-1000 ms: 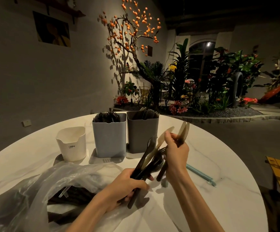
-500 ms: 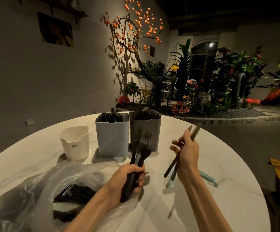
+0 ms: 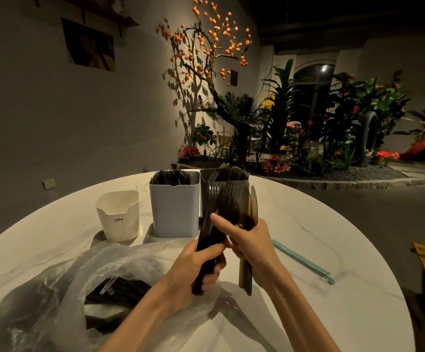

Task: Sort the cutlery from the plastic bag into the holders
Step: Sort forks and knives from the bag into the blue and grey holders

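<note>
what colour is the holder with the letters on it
The holder with letters is white or cream, with dark lettering; the head view shows it.

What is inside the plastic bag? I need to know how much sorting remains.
Through the plastic bag opening, dark cutlery and one clear piece show; the crumpled film hides the rest.

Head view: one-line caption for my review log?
Left hand grips black forks, right hand holds knives, before three holders beside plastic bag.
</note>
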The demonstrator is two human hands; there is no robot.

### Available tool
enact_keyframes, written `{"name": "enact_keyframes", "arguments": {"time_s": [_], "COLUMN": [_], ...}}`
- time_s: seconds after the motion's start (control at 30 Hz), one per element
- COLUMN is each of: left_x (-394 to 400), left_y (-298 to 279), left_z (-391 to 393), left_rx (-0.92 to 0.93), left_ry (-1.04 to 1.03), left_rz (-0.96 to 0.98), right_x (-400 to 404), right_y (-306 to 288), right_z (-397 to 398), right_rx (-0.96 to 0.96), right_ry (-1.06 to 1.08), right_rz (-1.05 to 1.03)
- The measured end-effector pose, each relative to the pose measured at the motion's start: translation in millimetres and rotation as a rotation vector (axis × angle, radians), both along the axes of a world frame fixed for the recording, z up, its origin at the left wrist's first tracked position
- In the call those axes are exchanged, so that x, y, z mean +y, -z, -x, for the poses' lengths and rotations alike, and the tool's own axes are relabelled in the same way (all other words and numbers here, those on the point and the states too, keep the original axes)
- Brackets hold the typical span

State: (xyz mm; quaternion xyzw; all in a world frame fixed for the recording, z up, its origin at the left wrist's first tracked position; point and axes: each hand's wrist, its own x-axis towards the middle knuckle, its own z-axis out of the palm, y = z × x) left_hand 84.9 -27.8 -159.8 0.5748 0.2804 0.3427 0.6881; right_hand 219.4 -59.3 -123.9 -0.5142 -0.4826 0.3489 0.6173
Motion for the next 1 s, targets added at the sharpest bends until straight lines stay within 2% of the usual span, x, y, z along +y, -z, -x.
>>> {"name": "enact_keyframes", "arguments": {"time_s": [0.2, 0.33, 0.47, 0.53, 0.63, 0.77, 0.87, 0.93, 1.0], "left_x": [-5, -6, -5, -3, -4, -7, -1, 1, 2], "left_y": [-3, -4, -4, -4, 0, -2, -3, -5, -3], "left_z": [2, 2, 4, 5, 4, -4, -14, -17, -15], "left_rx": [-0.014, -0.047, -0.110, -0.014, 0.205, 0.331, 0.324, 0.237, 0.249], "left_ry": [0.116, 0.114, 0.134, 0.102, 0.090, -0.007, -0.165, -0.252, -0.291], "left_rz": [0.014, 0.041, 0.156, 0.073, -0.164, -0.330, -0.448, -0.403, -0.385], "right_x": [0, 1, 0, -3, -9, -11, -10, -8, -5], "right_y": [-1, -1, -3, -6, -11, -17, -18, -15, -12], "right_z": [-13, -16, -12, -6, 4, 7, 7, 8, 9], "right_rx": [0.148, 0.225, 0.175, 0.081, -0.027, -0.065, -0.177, -0.216, -0.259], "right_ry": [-0.124, -0.162, -0.149, -0.113, -0.076, -0.065, -0.058, -0.076, -0.100], "right_rz": [0.059, 0.073, 0.047, 0.031, -0.010, -0.092, -0.141, -0.129, -0.092]}}
